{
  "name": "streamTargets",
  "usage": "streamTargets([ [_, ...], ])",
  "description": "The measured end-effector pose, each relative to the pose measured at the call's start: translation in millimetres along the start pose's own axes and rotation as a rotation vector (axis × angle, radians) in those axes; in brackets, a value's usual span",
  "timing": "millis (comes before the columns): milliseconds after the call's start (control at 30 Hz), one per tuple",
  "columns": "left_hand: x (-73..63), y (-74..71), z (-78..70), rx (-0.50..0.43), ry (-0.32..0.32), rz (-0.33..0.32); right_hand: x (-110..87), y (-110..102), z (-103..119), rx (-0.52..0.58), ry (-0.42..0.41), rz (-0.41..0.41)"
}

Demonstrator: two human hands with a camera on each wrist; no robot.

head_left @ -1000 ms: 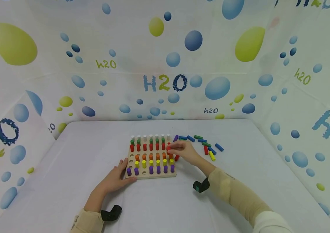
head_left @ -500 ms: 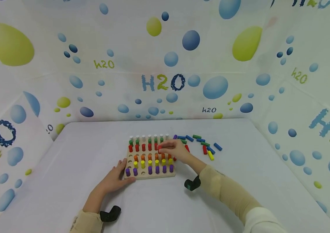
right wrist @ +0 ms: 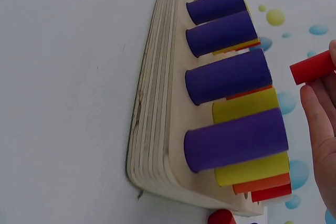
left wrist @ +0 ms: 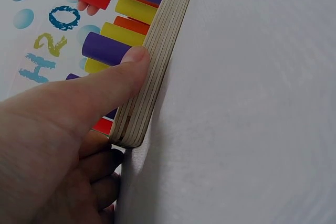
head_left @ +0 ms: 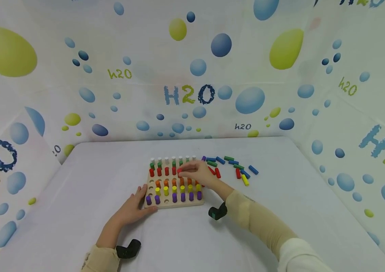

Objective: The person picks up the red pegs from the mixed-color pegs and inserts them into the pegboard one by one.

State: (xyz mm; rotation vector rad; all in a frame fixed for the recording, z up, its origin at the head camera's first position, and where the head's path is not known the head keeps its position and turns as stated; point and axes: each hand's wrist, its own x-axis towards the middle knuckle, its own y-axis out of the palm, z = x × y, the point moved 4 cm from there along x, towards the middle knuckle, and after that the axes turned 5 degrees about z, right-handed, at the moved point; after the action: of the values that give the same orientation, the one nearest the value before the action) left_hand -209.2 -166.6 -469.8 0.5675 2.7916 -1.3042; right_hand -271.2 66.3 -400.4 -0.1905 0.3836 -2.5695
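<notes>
A wooden pegboard [head_left: 180, 206] stands on the white cloth, with rows of white, green, red, orange, yellow and purple pegs upright in it. My left hand [head_left: 129, 211] holds its near left corner; the thumb [left wrist: 118, 80] presses on the front edge and the other fingers lie along the left side. Between thumb and fingertips, my right hand [head_left: 199, 173] pinches a red peg [right wrist: 313, 67] above the board, near the red row. That peg is tilted nearly level and apart from the board in both wrist views. The right hand hides part of the back rows.
Loose blue, green, red and yellow pegs lie right of the board, among them a yellow peg [head_left: 245, 180] and a blue peg [head_left: 253, 169]. A purple peg [head_left: 204, 158] is by the back right corner. Patterned sheets [head_left: 138, 94] rise behind and at the sides.
My right hand has moved left over the board with the red peg still pinched. The left hand stays at the corner. The whole head view has shifted slightly.
</notes>
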Motion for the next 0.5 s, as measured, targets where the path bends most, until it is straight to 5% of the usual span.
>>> streamTargets([
  [300,0.6,0.1,0.3,0.006,0.008,-0.001,9.0,10.5,-1.0,-0.036,0.026,0.017],
  [500,-0.8,-0.1,-1.7,0.005,-0.004,0.0,28.1,14.8,-25.7,-0.02,0.002,-0.003],
])
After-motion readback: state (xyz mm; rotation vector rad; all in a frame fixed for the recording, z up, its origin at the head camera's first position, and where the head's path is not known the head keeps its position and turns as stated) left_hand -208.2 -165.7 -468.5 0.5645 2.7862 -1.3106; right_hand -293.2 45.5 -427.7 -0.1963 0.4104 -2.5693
